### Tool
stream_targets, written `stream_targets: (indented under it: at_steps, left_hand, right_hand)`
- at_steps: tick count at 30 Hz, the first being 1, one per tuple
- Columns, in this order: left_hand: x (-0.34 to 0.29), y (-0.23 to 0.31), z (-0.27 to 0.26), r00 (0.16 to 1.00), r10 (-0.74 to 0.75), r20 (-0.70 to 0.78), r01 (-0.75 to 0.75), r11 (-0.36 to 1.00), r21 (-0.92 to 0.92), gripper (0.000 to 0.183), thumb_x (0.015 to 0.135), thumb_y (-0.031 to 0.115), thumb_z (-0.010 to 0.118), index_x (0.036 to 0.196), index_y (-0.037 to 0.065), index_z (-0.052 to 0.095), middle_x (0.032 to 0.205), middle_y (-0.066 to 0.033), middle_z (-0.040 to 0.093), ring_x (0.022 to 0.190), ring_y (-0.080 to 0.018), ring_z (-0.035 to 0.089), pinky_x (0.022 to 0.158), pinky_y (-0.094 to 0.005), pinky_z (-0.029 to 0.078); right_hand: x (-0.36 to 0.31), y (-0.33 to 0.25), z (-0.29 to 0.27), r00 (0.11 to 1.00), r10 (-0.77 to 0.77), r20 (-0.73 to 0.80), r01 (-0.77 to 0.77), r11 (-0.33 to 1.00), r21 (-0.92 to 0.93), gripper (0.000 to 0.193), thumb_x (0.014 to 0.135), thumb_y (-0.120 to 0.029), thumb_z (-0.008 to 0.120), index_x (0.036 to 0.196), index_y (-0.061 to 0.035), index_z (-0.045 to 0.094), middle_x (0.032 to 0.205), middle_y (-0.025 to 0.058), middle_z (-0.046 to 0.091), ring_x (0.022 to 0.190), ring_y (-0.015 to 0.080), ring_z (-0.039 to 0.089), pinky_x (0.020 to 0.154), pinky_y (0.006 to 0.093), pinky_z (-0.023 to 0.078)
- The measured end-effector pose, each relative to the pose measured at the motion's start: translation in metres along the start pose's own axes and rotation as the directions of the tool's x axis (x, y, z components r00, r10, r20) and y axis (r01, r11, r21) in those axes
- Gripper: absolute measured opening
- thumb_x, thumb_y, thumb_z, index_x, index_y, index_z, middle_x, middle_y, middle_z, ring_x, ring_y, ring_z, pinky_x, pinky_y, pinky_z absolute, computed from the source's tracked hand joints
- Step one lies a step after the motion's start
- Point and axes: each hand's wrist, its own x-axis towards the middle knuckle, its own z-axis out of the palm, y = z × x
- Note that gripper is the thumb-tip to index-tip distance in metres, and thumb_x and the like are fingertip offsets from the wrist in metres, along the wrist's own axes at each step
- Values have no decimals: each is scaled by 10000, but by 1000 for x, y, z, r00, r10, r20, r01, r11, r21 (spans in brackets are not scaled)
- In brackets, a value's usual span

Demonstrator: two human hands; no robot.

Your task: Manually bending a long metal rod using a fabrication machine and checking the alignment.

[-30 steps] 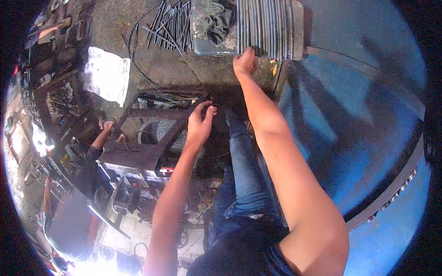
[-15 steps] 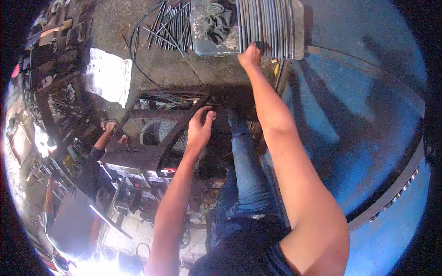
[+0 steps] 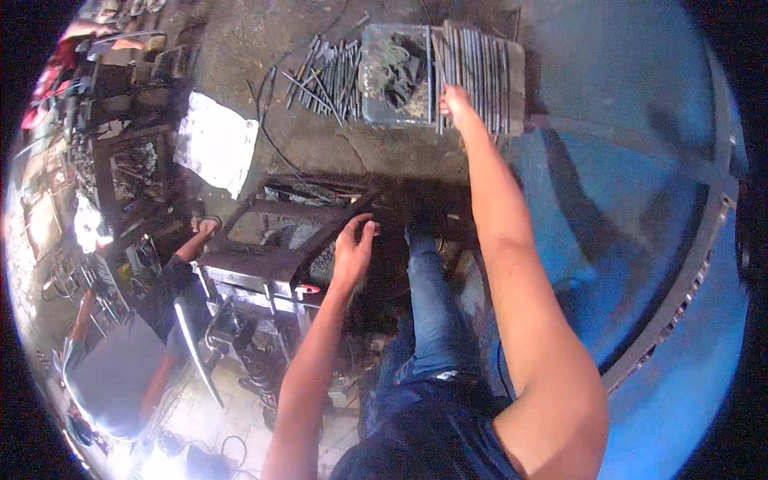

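Note:
A row of long grey metal rods (image 3: pixel 484 76) lies side by side on a pale, tray-like surface (image 3: pixel 516 72) at the top of the view. My right arm reaches out to them. The fingers of my right hand (image 3: pixel 454 104) are closed around the near end of a metal rod at the left side of the row. A dark crumpled cloth (image 3: pixel 396 76) lies just left of these rods. Nearer to me, my left hand (image 3: pixel 354 252) hovers beside a dark metal frame (image 3: pixel 300 212). Its thumb and fingers are curled but apart, with nothing visible between them.
A loose pile of shorter rods (image 3: pixel 336 80) lies on the floor left of the tray. White sheet material (image 3: pixel 214 144) and a dark cable (image 3: pixel 276 144) are nearby. At left, another person (image 3: pixel 120 376) works at the frame's side. A large blue metal panel (image 3: pixel 632 200) fills the right.
The view has shifted, so the surroundings sit lower and further right. My right hand has moved toward the left side of the row, where a rod now stands apart. My left hand keeps its curled pose.

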Motion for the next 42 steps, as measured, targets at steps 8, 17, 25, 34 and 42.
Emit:
stream_targets:
  at_steps: [8,17,25,34,42]
  left_hand:
    - [-105,106,-66,982,173,-81,-188,949,-252,398,990,248,548,1253,-51,559,1123,-139,666,1047,-188,629,957,-308,461]
    - [-248,109,-138,891,376,-255,-450,806,-384,513,1028,381,437,1315,-39,507,1160,-158,643,1089,-239,620,915,-342,495]
    - [-388,81,-199,809,391,-439,-587,564,-581,846,967,677,143,1436,21,397,1345,-185,550,1290,-282,481,1107,-426,304]
    - [-526,89,-267,498,481,-722,-754,-172,-634,1022,879,786,72,1462,-16,321,1483,-234,372,1363,-366,377,1144,-494,275]
    - [-583,60,-277,255,487,-836,-781,-406,-475,1080,835,827,23,1473,-23,216,1484,-296,325,1373,-428,344,1120,-522,340]
  right_hand:
    - [-272,-91,88,865,-468,182,388,853,350,261,1033,-311,435,1054,-79,552,673,-13,489,481,72,420,398,238,329]
    - [-445,-185,137,622,-642,448,389,750,534,343,1039,-362,437,1028,-47,575,651,-42,351,518,69,344,487,240,324]
    - [-643,-117,182,427,-545,722,427,825,370,304,1026,-335,490,996,-50,589,649,-76,409,492,12,335,424,189,270]
    - [-809,-14,226,71,-105,992,428,901,65,159,989,-202,580,1006,-48,615,630,-65,463,478,3,377,417,179,290]
    - [-844,51,242,-161,132,978,620,784,-4,180,1000,-172,552,987,-18,644,591,-71,436,452,15,349,411,204,251]
